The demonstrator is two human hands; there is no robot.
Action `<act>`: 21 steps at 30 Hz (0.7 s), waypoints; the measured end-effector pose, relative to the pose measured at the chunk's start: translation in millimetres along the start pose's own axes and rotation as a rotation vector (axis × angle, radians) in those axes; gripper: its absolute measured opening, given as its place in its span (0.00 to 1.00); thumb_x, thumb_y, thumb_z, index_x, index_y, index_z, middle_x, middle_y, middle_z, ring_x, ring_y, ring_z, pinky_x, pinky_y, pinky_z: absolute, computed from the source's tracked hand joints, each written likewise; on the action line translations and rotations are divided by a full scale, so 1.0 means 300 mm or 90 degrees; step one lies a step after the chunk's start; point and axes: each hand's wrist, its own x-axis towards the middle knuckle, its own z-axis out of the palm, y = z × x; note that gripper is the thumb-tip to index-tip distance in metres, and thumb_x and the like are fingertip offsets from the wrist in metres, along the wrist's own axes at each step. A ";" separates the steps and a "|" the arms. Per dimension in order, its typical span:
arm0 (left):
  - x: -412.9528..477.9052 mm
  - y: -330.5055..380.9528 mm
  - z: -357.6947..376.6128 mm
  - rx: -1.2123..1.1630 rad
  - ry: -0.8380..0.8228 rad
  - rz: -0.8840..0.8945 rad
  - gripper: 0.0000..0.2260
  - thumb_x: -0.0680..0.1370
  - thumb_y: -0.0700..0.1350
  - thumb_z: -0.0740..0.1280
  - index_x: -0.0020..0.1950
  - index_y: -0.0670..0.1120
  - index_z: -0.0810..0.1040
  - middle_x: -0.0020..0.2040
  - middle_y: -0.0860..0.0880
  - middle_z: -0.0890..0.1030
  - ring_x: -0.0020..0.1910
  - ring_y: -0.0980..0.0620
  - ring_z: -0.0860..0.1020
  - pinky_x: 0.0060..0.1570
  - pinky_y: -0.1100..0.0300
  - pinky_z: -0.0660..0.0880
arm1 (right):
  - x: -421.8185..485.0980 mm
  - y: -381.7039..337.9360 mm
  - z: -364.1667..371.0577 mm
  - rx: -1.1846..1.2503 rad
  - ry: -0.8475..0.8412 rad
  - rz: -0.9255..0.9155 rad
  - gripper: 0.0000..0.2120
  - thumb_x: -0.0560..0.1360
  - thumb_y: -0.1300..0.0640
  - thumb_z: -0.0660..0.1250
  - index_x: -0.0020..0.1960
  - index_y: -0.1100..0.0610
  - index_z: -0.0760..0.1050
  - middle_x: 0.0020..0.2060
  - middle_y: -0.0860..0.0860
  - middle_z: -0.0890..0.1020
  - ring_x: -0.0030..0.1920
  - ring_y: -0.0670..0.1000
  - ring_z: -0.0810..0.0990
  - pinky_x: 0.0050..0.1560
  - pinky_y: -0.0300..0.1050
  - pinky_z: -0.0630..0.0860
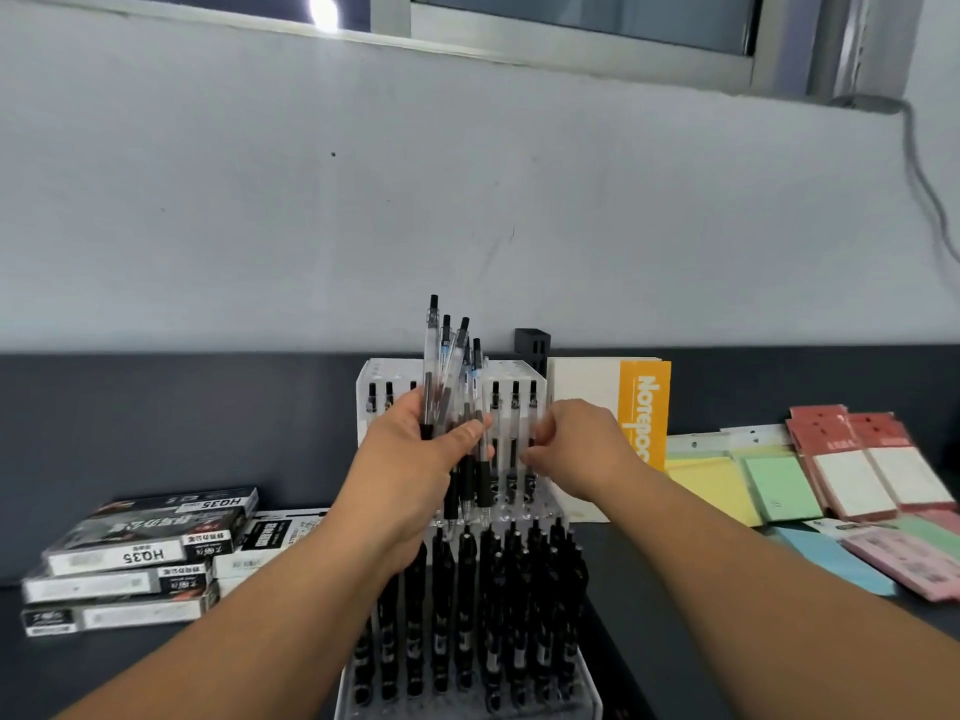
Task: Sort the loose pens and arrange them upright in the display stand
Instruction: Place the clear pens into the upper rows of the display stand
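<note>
Left hand [415, 449]: grips a bunch of pens [451, 387] above the stand [540, 506].
Right hand [576, 449]: fingers curled, perhaps pinching one pen.

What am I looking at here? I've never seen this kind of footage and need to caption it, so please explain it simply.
There is no machine: the one picture comes from a camera worn on a person's head, looking down at their own bare arms. The left hand grips a bunch of clear pens, caps up. The right hand reaches beside them, at a pen in the clear display stand, whose front rows already hold black pens upright. On the dark table lie stacked pen boxes to the left, and to the right an orange-and-white notebook and coloured notepads.
</note>
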 end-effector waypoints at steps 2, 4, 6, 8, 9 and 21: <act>0.003 -0.003 0.001 0.006 0.003 0.005 0.07 0.76 0.39 0.69 0.51 0.49 0.78 0.45 0.51 0.85 0.43 0.61 0.83 0.40 0.70 0.72 | -0.003 0.002 0.006 0.011 0.008 0.004 0.07 0.74 0.55 0.71 0.41 0.57 0.77 0.44 0.54 0.83 0.45 0.52 0.79 0.42 0.41 0.71; 0.006 -0.003 0.001 0.015 0.005 0.003 0.06 0.75 0.39 0.70 0.50 0.49 0.79 0.45 0.51 0.85 0.45 0.61 0.83 0.42 0.67 0.69 | -0.007 0.011 0.009 0.042 0.018 0.008 0.07 0.73 0.54 0.72 0.41 0.55 0.76 0.44 0.52 0.83 0.45 0.51 0.79 0.42 0.40 0.71; 0.009 -0.004 0.000 0.025 0.000 -0.002 0.05 0.75 0.40 0.70 0.50 0.48 0.79 0.44 0.50 0.85 0.43 0.61 0.83 0.42 0.67 0.68 | -0.015 0.023 -0.002 0.074 0.013 0.020 0.08 0.72 0.52 0.74 0.40 0.53 0.75 0.41 0.48 0.81 0.43 0.48 0.78 0.41 0.39 0.71; 0.015 -0.006 0.000 0.033 -0.007 -0.003 0.05 0.75 0.40 0.70 0.50 0.46 0.79 0.44 0.48 0.85 0.42 0.59 0.83 0.42 0.66 0.69 | -0.022 0.028 -0.025 0.094 0.032 0.020 0.11 0.70 0.49 0.75 0.40 0.53 0.75 0.40 0.47 0.80 0.40 0.46 0.77 0.38 0.39 0.72; 0.019 -0.007 0.002 0.036 -0.011 -0.004 0.04 0.76 0.40 0.70 0.50 0.46 0.79 0.45 0.49 0.85 0.43 0.58 0.83 0.42 0.66 0.69 | -0.028 0.023 -0.040 0.148 0.051 0.017 0.11 0.70 0.48 0.75 0.40 0.54 0.76 0.39 0.48 0.81 0.39 0.47 0.78 0.39 0.40 0.75; 0.047 -0.017 0.048 0.082 -0.010 0.032 0.03 0.76 0.44 0.70 0.49 0.49 0.79 0.37 0.49 0.83 0.43 0.52 0.82 0.42 0.65 0.74 | -0.057 -0.023 -0.125 0.682 0.012 0.058 0.07 0.74 0.58 0.72 0.50 0.60 0.81 0.39 0.52 0.82 0.35 0.46 0.79 0.36 0.38 0.78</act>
